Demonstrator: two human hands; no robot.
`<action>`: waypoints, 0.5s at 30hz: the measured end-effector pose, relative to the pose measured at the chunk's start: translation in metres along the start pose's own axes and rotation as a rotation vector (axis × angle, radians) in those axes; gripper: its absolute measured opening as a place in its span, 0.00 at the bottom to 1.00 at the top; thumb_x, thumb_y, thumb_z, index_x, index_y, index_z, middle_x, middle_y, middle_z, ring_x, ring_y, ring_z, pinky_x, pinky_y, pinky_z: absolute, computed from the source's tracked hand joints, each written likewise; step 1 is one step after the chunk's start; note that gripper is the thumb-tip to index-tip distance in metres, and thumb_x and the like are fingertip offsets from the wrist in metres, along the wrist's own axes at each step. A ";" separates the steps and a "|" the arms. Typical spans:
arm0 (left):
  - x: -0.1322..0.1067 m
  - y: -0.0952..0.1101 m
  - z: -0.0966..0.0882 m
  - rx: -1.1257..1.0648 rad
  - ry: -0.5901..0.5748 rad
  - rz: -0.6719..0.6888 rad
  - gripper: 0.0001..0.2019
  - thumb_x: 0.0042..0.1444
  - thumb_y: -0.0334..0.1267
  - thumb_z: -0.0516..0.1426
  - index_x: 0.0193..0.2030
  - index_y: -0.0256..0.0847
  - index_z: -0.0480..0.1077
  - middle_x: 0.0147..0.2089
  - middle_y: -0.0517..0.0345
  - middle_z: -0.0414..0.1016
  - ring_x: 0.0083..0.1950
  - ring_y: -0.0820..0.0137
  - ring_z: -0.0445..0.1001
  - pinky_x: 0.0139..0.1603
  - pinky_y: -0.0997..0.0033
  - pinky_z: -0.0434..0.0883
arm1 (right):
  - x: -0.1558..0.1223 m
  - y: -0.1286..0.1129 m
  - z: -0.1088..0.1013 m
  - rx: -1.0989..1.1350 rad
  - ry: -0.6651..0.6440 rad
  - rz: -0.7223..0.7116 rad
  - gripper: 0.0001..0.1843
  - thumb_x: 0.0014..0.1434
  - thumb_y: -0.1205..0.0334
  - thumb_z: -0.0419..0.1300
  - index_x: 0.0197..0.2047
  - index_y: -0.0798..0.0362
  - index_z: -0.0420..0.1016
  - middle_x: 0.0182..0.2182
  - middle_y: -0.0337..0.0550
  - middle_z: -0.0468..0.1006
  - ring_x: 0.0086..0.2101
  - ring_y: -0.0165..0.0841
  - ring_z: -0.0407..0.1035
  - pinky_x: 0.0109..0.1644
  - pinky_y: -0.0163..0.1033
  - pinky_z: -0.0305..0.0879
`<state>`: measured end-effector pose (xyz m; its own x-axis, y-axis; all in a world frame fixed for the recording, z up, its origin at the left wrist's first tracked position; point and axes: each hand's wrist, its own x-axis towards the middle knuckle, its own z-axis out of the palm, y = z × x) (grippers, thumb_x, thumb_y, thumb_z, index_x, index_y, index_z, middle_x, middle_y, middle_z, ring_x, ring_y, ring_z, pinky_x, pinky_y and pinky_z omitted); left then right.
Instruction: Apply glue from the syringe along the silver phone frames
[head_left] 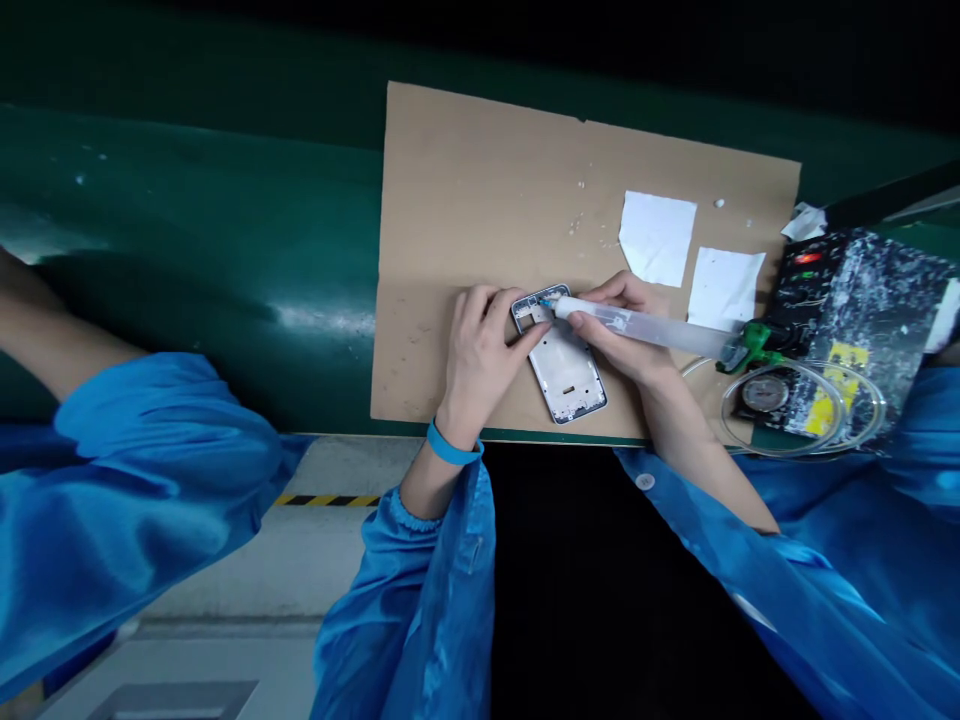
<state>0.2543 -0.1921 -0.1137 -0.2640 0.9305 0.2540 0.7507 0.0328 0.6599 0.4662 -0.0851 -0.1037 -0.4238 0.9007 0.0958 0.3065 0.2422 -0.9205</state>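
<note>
A silver phone frame lies tilted on a brown cardboard sheet. My left hand rests on the frame's upper left corner, fingers curled and pressing it down. My right hand grips a long translucent syringe dispenser like a pen. Its blue tip touches the top edge of the frame. A green fitting caps the syringe's rear and a clear hose loops from it. Both sleeves are blue, and a blue band sits on my left wrist.
Two white paper squares lie on the cardboard's right part. A spattered black controller box with red lights stands at the right. A green conveyor belt runs to the left. Another person's blue sleeve reaches in at the far left.
</note>
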 end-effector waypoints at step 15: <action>0.000 0.002 -0.002 -0.012 -0.031 -0.018 0.16 0.74 0.47 0.73 0.62 0.45 0.79 0.57 0.49 0.80 0.60 0.53 0.78 0.64 0.51 0.79 | -0.003 0.001 -0.002 -0.034 -0.055 0.047 0.20 0.67 0.37 0.81 0.45 0.42 0.85 0.38 0.42 0.89 0.34 0.40 0.80 0.34 0.48 0.78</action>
<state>0.2551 -0.1927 -0.1110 -0.2582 0.9406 0.2205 0.7386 0.0451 0.6726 0.4694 -0.0872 -0.1047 -0.4541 0.8904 0.0306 0.3560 0.2128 -0.9099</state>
